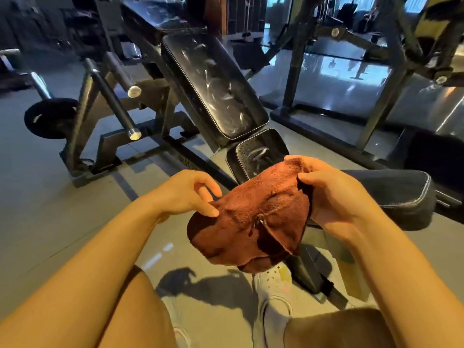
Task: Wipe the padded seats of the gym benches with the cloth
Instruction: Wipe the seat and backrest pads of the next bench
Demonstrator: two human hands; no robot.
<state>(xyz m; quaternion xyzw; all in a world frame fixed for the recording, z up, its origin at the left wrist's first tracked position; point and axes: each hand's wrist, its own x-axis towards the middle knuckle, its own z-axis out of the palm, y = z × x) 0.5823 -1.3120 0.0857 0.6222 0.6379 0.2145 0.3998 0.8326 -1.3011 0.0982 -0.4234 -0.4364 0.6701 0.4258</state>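
Observation:
A rust-brown cloth (pixel 253 217) hangs between my two hands in front of me, above the floor. My left hand (pixel 187 193) pinches its left edge with thumb and forefinger. My right hand (pixel 331 194) grips the cloth's upper right part, fingers curled round it. Just beyond the cloth is a black incline bench: its small padded seat (pixel 256 151) is partly hidden by the cloth, and its long back pad (pixel 216 84) slopes up and away, with pale smear marks. Another dark padded bench end (pixel 399 194) lies behind my right hand.
A black steel frame with chrome-tipped bars (pixel 113 101) and a weight plate (pixel 50 118) stands at left. Rack uprights (pixel 296 69) rise at right. The bench's foot (pixel 311 272) sits on grey floor beside my white shoes (pixel 273 300). My knees fill the bottom edge.

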